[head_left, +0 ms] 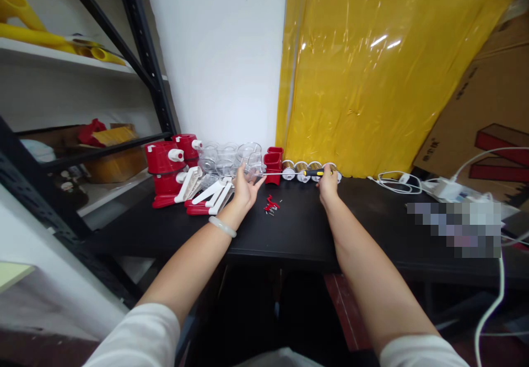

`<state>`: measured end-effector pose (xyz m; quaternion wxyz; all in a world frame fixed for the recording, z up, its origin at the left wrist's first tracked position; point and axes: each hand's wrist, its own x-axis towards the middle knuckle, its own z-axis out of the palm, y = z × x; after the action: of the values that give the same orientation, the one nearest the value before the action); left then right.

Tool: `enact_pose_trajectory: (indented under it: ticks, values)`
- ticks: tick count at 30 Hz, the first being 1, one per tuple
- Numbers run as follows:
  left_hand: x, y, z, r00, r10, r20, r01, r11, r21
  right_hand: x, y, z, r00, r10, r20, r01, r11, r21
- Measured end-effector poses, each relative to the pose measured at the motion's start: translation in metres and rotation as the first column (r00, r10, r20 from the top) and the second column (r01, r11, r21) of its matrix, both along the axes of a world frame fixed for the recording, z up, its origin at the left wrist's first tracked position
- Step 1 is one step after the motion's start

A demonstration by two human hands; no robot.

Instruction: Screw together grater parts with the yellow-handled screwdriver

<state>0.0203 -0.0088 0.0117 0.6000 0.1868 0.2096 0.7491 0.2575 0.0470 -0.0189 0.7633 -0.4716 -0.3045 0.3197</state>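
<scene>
My left hand point(246, 190), with a pale bangle at the wrist, is closed around a clear plastic container point(250, 154). In my right hand point(328, 185) is a screwdriver point(311, 173) with a yellow and black handle. Its long thin shaft lies level and points left, its tip by the container and my left fingertips; I cannot tell whether it touches. Below lie small red plastic pieces point(270, 204) and several tiny metal bits, perhaps screws. More clear containers point(210, 150) stand left of my left hand.
Red housings point(164, 157) and white-and-red lever parts point(215, 195) crowd the left. Behind the screwdriver are a red part point(273, 160) and several metallic drums point(288, 170). White cables point(399, 182) and a power strip point(446, 189) lie right on the black table point(289, 240).
</scene>
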Motion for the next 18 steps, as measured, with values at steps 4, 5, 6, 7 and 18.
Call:
enact_pose_trajectory:
  ticks: [4,5,6,7,18]
  values:
    - [0.0001,0.0011,-0.0005,1.000,-0.002,0.003,0.002,1.000,-0.009,-0.0005,0.0012,-0.0024,0.997,-0.053,0.050,0.054,0.998,-0.012]
    - [0.0002,0.0013,-0.0008,1.000,-0.003,0.000,0.003,1.000,-0.008,-0.0009,0.0018,-0.0021,0.999,-0.027,0.032,0.026,1.000,0.014]
    - [0.0003,0.0014,-0.0010,1.000,-0.004,-0.005,0.004,1.000,-0.005,-0.0012,0.0025,-0.0014,1.000,0.001,-0.002,-0.001,0.999,0.042]
    - [0.0004,0.0014,-0.0012,1.000,-0.004,-0.009,0.004,1.000,-0.002,-0.0013,0.0032,-0.0007,0.998,0.028,-0.048,-0.025,0.997,0.066]
    - [0.0010,0.0022,-0.0029,1.000,-0.005,-0.031,0.006,1.000,0.021,0.0021,-0.0026,0.0071,0.909,0.207,-0.361,-0.189,0.978,0.086]
